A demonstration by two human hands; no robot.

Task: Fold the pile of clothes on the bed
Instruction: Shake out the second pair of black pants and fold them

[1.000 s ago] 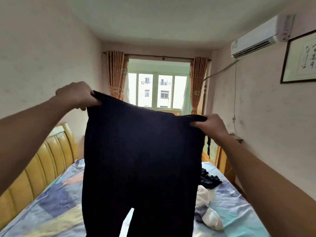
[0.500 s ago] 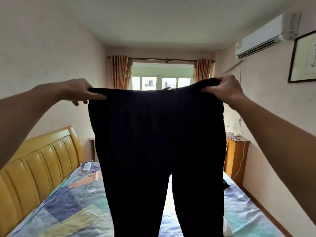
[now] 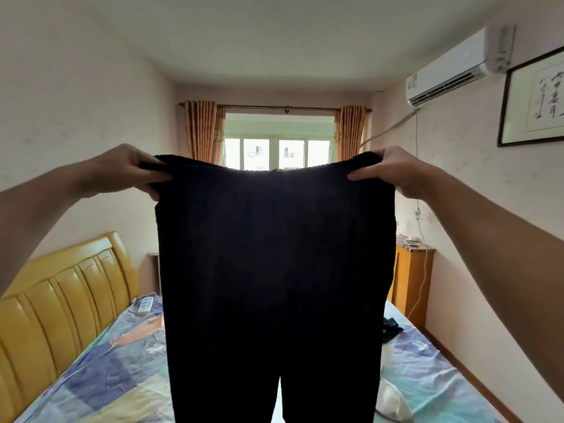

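Both hands, left hand [image 3: 128, 170] and right hand [image 3: 392, 170], pinch the black trousers [image 3: 274, 270] up unfolded mid-frame; more clothes [image 3: 390, 329] wait at lower right on the bed [image 3: 116, 370].

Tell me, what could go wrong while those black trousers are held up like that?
The black trousers hang from pinches by the left hand and right hand at the waistband corners, so one corner may slip. They also hide much of the bed, so laying them flat may go crooked.
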